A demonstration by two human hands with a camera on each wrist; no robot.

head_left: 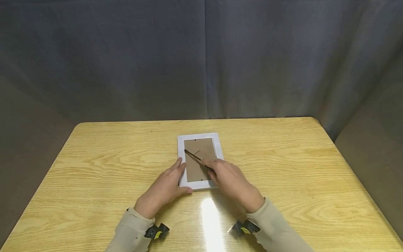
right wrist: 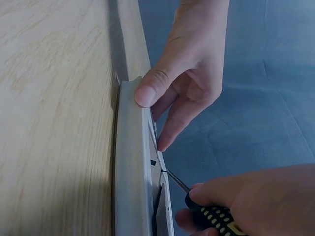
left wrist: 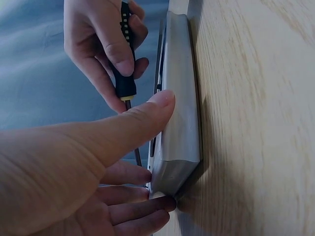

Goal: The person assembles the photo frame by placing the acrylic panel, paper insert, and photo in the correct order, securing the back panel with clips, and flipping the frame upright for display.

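Note:
A white picture frame (head_left: 181,143) lies back side up on the table, its brown backing board (head_left: 193,171) showing. Small dark tabs (head_left: 202,180) sit along the board's edges. My left hand (head_left: 163,185) holds the frame's near left corner, thumb on the near side and fingers along the left side. In my right hand (head_left: 232,178) is a screwdriver, its black and yellow handle (right wrist: 216,216) gripped above the board. The screwdriver's shaft (head_left: 193,156) slants to the left, and its tip meets the frame's left inner edge. A thin dark line crosses the board near the shaft.
The wood-grain table (head_left: 94,182) stretches out on both sides of the frame. Dark grey curtains (head_left: 141,63) hang behind it and at the sides. Black straps (head_left: 156,231) are worn at both sleeve cuffs.

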